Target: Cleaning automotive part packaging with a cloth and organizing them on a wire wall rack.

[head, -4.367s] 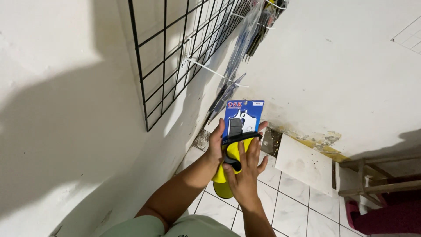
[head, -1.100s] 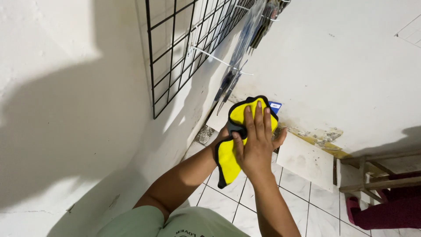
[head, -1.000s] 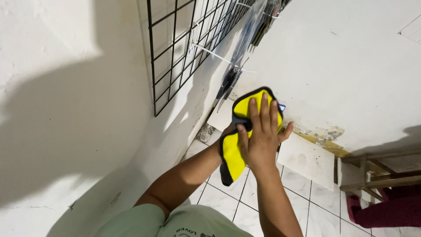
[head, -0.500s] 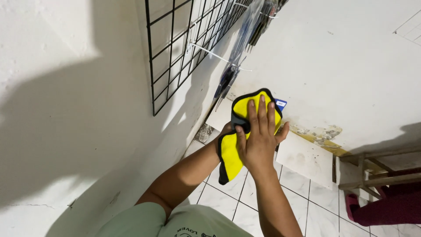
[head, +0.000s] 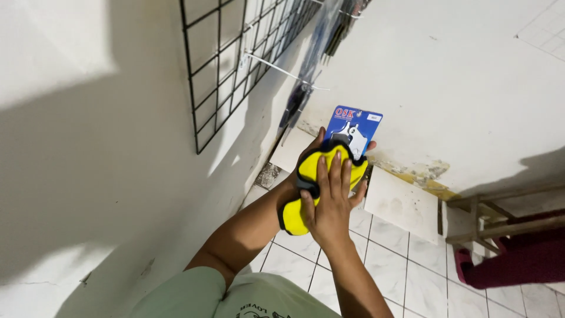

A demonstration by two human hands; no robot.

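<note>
My left hand (head: 306,168) holds a small blue carded package (head: 354,128) from behind, its fingers wrapped around the lower part. My right hand (head: 329,200) presses a yellow cloth with black edging (head: 306,176) flat against the front of the package. The cloth covers the lower half of the card and hangs down below my left hand. The top of the blue card shows above the cloth.
A black wire grid panel (head: 235,53) with white hooks (head: 276,68) hangs on the white wall at left, and dark packaged items (head: 306,88) hang further along. White floor tiles (head: 388,259), a loose white tile (head: 403,203) against the wall, and a wooden frame with dark red fabric (head: 512,247) lie at right.
The yellow cloth under my right hand has slid down the package, so the blue top of the card shows again.
</note>
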